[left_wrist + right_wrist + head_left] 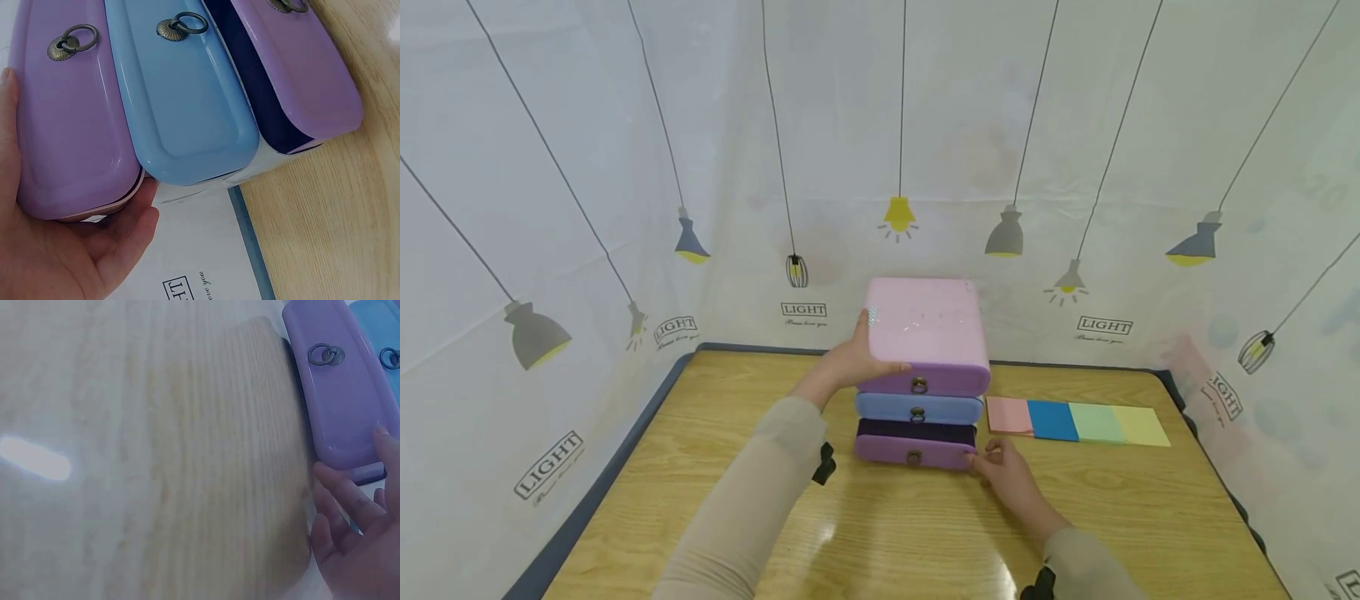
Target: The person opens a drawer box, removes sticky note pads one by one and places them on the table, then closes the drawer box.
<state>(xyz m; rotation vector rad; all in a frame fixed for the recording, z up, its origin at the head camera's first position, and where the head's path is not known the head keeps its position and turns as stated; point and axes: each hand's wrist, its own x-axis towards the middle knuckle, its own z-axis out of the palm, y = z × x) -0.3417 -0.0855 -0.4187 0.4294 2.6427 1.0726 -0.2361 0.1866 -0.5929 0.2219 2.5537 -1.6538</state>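
A small three-tier drawer box (925, 321) with a pale pink top stands on the table. Its fronts are a purple top drawer (75, 119), a blue middle drawer (181, 100) and a purple bottom drawer (880, 447), each with a bronze ring pull. The bottom drawer is partly out, showing a dark inside. My left hand (853, 358) grips the box's upper left side, thumb and fingers around the top tier. With my right hand (1011, 479) I pinch the right end of the bottom drawer's front, thumb on its face and fingers behind the edge (359, 531).
Right of the box lies a row of coloured paper squares: pink (1008, 415), blue (1052, 421), green (1096, 422) and yellow (1141, 425). A white cloth (842, 167) printed with hanging lamps encloses the wooden table (910, 542) at the back and sides.
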